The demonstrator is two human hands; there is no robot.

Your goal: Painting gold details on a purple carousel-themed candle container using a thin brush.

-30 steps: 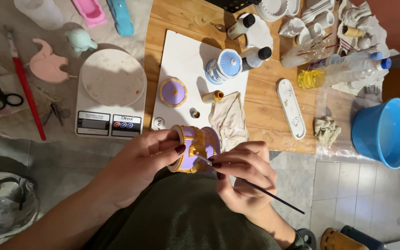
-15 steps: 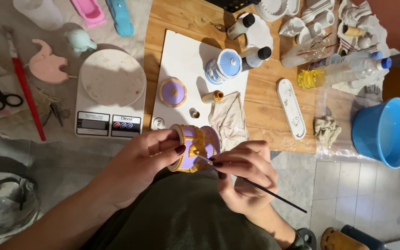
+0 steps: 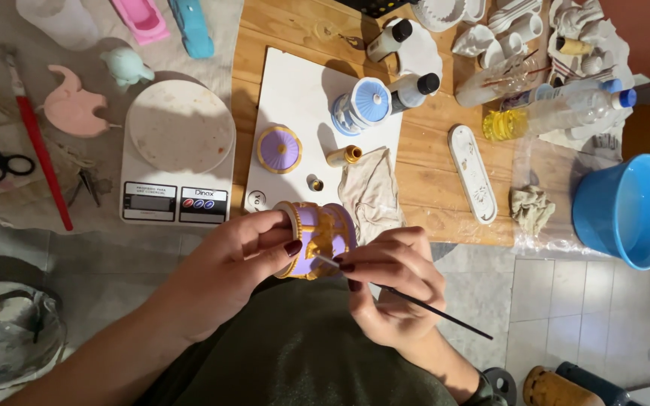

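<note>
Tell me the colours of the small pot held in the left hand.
Lilac with golden-yellow trim, seen in the head view: pot, left hand.

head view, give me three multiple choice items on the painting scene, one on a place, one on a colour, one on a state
1. Where does the purple lid lie?
A. on the white board
B. in the blue basin
C. on the kitchen scale

2. What colours has the pot that is held?
A. red and black
B. purple and gold
C. green and white

3. How does the right hand hold the thin brush?
A. it lies loose on the open palm
B. pinched in the fingers, tip at the pot
C. it is not touched

Answers:
1 A, the lid sits on the board beside a small gold bottle.
2 B, purple panels with gold trim show in the left hand.
3 B, the grip is closed on the brush, whose tip meets the pot.
</note>
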